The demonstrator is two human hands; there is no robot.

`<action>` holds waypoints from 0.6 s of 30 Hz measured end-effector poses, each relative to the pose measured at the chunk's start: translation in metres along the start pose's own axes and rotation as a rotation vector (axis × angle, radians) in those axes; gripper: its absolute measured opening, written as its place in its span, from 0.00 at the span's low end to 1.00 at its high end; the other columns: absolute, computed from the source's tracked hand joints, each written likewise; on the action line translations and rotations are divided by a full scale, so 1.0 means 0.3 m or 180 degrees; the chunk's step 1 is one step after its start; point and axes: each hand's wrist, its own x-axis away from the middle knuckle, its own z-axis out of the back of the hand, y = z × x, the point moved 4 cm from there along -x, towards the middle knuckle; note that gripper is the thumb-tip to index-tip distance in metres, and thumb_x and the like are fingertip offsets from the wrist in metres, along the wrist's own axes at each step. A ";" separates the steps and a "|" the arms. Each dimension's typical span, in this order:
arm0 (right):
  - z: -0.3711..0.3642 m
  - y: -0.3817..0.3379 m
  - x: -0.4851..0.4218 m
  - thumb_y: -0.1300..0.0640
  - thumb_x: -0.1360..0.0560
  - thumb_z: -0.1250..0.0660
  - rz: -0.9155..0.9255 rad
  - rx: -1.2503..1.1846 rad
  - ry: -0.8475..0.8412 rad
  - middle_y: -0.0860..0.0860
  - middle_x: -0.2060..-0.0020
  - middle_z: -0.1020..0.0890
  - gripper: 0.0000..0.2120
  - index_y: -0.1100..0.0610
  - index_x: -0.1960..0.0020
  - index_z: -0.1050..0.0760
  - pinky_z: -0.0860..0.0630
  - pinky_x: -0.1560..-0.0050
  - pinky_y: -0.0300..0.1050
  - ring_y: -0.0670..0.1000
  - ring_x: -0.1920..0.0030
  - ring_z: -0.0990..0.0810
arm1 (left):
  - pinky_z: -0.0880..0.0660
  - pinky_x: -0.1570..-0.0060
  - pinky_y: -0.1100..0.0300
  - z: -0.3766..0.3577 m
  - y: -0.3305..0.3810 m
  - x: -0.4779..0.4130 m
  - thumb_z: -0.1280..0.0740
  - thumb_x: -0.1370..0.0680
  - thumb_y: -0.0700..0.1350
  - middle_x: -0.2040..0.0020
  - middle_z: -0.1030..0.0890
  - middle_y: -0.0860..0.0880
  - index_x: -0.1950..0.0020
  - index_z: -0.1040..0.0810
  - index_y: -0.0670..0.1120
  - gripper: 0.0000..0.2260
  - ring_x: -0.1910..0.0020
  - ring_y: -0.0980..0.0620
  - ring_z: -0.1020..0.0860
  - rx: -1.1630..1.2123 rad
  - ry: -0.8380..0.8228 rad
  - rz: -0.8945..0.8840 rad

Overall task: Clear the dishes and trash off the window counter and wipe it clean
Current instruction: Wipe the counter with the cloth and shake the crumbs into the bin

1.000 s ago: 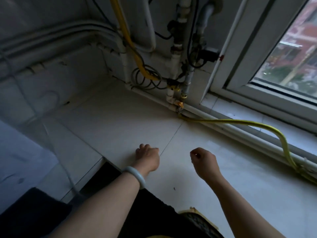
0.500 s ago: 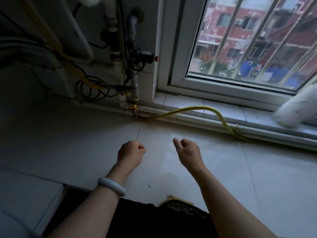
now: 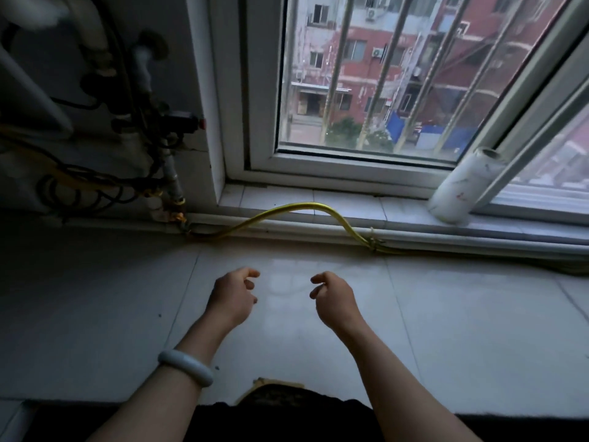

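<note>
The window counter (image 3: 446,314) is a pale tiled surface below the window, with a few dark specks on it. My left hand (image 3: 232,295), a pale bangle on its wrist, hovers over the middle of the counter with loosely curled fingers that hold nothing. My right hand (image 3: 334,296) hangs beside it, a hand's width away, fingers likewise curled and apart, holding nothing. A white roll (image 3: 459,186) with small coloured marks leans on the sill at the right against the window frame.
A yellow hose (image 3: 302,207) arches along the back edge of the counter from pipe fittings (image 3: 172,186) and coiled cables at the left. The barred window (image 3: 382,74) rises behind the sill. The counter's front edge lies just under my forearms.
The view has swung right from the pipe corner to the window, bringing the white roll into sight. Both hands went from closed fists to loosely opened fingers.
</note>
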 end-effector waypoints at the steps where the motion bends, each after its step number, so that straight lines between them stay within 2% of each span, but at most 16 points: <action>1: 0.023 0.013 -0.006 0.68 0.24 0.50 0.0003 -0.0032 -0.0002 0.55 0.49 0.20 0.20 0.59 0.40 0.25 0.27 0.62 0.38 0.51 0.53 0.23 | 0.23 0.53 0.58 -0.017 0.025 -0.001 0.47 0.22 0.31 0.43 0.24 0.46 0.35 0.26 0.47 0.21 0.52 0.52 0.22 0.0001 0.0004 -0.0040; 4: 0.123 0.080 -0.035 0.68 0.24 0.50 0.0054 -0.0074 0.0059 0.53 0.52 0.21 0.20 0.60 0.40 0.24 0.24 0.58 0.43 0.52 0.55 0.23 | 0.24 0.44 0.53 -0.105 0.117 -0.023 0.45 0.23 0.30 0.37 0.25 0.45 0.33 0.27 0.47 0.23 0.43 0.48 0.24 -0.0057 0.0005 -0.0153; 7: 0.263 0.171 -0.069 0.68 0.24 0.49 0.0055 -0.0022 0.0101 0.52 0.52 0.22 0.20 0.59 0.40 0.24 0.21 0.52 0.48 0.52 0.54 0.23 | 0.30 0.44 0.60 -0.234 0.232 -0.038 0.44 0.21 0.34 0.35 0.24 0.45 0.32 0.27 0.46 0.20 0.37 0.46 0.26 -0.0215 -0.0009 -0.0271; 9: 0.365 0.235 -0.091 0.68 0.24 0.49 -0.0014 -0.0051 0.0137 0.51 0.51 0.23 0.20 0.59 0.39 0.24 0.20 0.49 0.50 0.51 0.51 0.24 | 0.31 0.41 0.59 -0.331 0.318 -0.036 0.43 0.21 0.36 0.35 0.23 0.44 0.32 0.26 0.45 0.18 0.36 0.47 0.26 -0.0296 -0.0039 -0.0386; 12: 0.525 0.346 -0.129 0.69 0.25 0.48 -0.0090 -0.0133 0.0244 0.52 0.50 0.23 0.20 0.59 0.39 0.25 0.21 0.47 0.50 0.51 0.50 0.24 | 0.31 0.35 0.57 -0.501 0.445 -0.039 0.42 0.21 0.38 0.34 0.23 0.45 0.32 0.26 0.44 0.18 0.35 0.47 0.26 -0.0421 -0.0213 -0.0576; 15: 0.671 0.459 -0.157 0.71 0.26 0.48 -0.0202 -0.0130 0.0280 0.52 0.49 0.22 0.22 0.59 0.39 0.25 0.22 0.46 0.49 0.51 0.48 0.24 | 0.32 0.33 0.57 -0.662 0.570 -0.052 0.41 0.21 0.40 0.32 0.25 0.45 0.30 0.28 0.45 0.19 0.32 0.47 0.28 -0.0700 -0.0403 -0.0765; 18: 0.796 0.558 -0.173 0.70 0.26 0.48 -0.0231 0.0044 0.0289 0.52 0.49 0.22 0.21 0.59 0.40 0.24 0.27 0.53 0.40 0.50 0.48 0.25 | 0.36 0.31 0.57 -0.804 0.671 -0.068 0.41 0.20 0.42 0.28 0.29 0.47 0.28 0.31 0.46 0.20 0.29 0.47 0.32 -0.1141 -0.0606 -0.0950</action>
